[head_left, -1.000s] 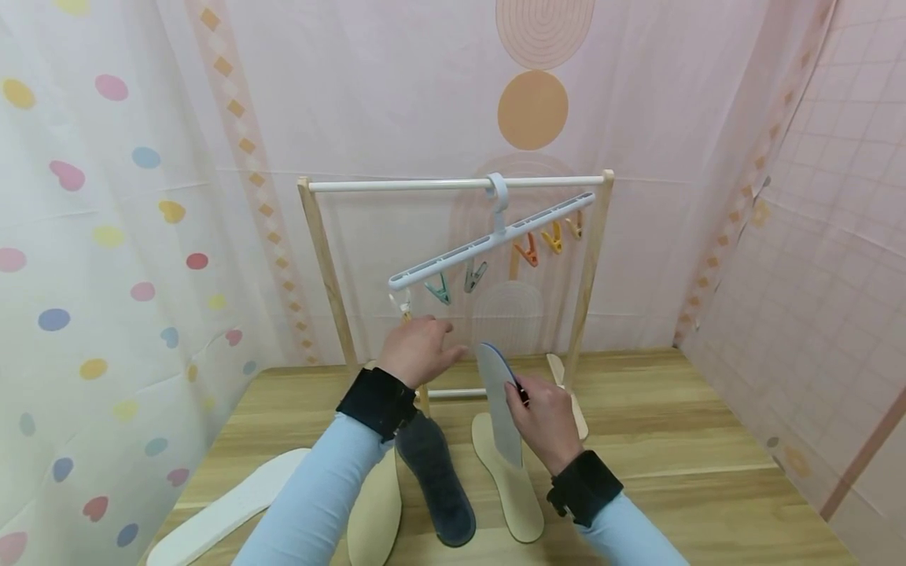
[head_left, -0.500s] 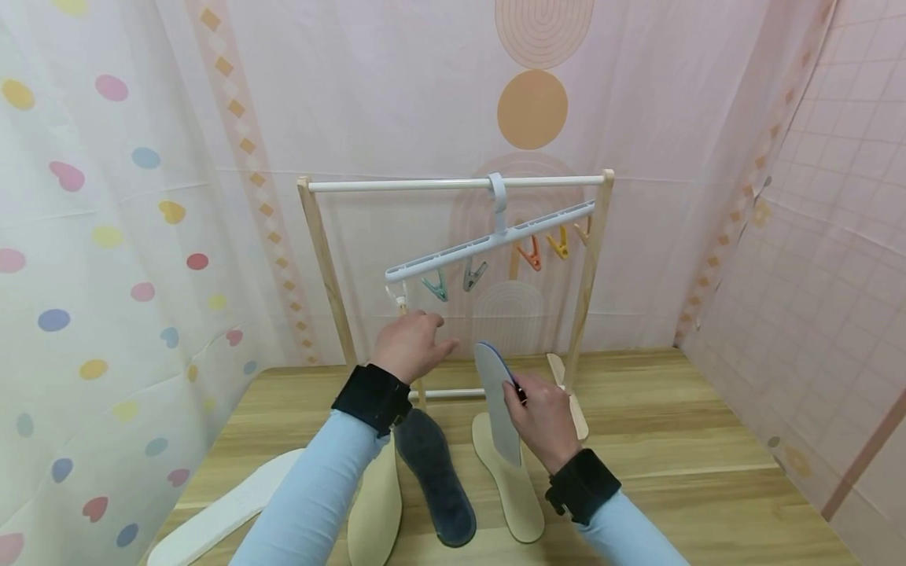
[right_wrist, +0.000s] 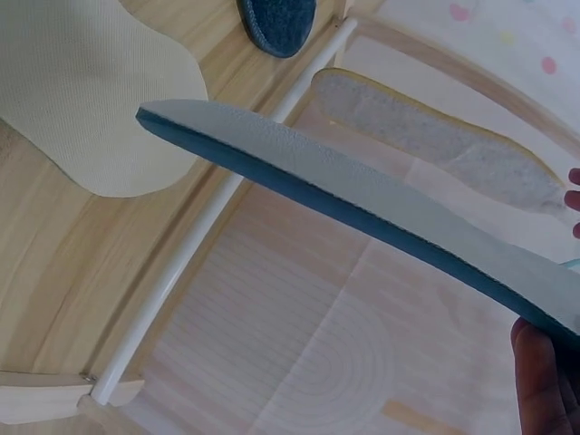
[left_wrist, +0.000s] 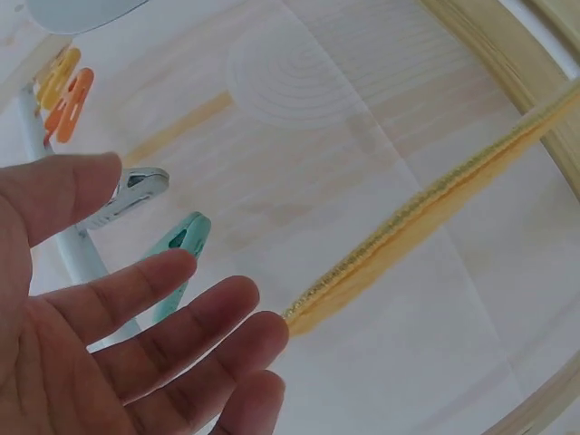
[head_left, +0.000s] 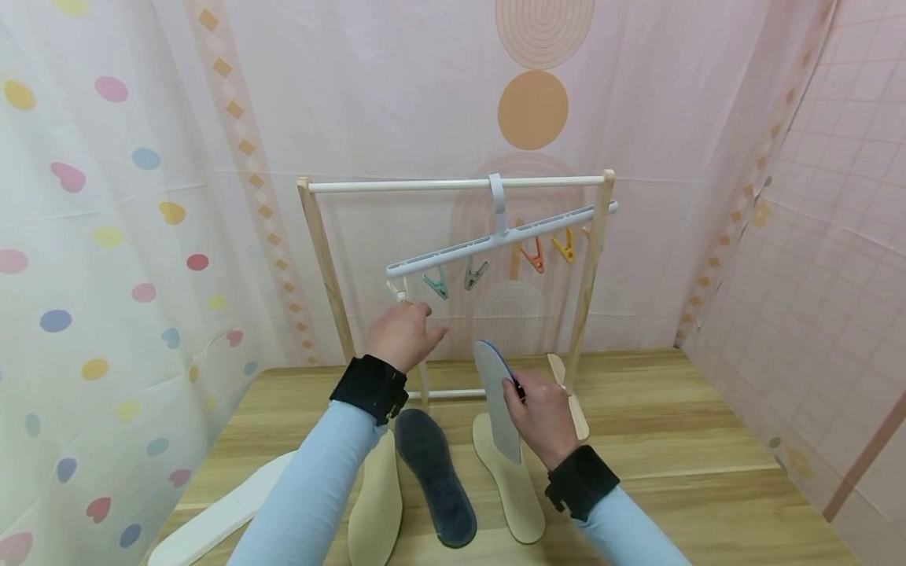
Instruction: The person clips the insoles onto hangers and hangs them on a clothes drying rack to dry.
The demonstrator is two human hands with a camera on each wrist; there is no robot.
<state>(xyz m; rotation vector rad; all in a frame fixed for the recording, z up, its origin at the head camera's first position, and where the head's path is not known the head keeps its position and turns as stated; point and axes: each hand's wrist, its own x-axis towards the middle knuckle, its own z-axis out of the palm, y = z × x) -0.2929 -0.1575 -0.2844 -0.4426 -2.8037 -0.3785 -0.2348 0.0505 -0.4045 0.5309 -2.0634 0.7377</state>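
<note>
In the head view my left hand [head_left: 403,334] is beside a grey insole with a yellow edge [right_wrist: 435,140], which hangs from the white clip [head_left: 399,291] at the hanger's left end. The left wrist view shows its fingers [left_wrist: 195,326] loosely spread, a fingertip overlapping that insole's yellow edge. My right hand [head_left: 545,417] grips another insole [right_wrist: 362,181], pale grey on one face and blue on the other, tilted above the table. A pale blue clip hanger [head_left: 460,251] hangs slanted from the rack bar, bearing teal, grey, orange and yellow clips.
A wood-posted drying rack [head_left: 396,187] stands at the back of the wooden table [head_left: 672,472]. On the tabletop lie a white insole [head_left: 219,511], a dark blue insole [head_left: 435,479] and two cream insoles, one left [head_left: 375,503], one right [head_left: 520,503]. Curtains surround it.
My left hand has shifted left and slightly up. The hanger has turned and tilted less, its left end rising and its right end reaching past the right post. My right hand has barely moved.
</note>
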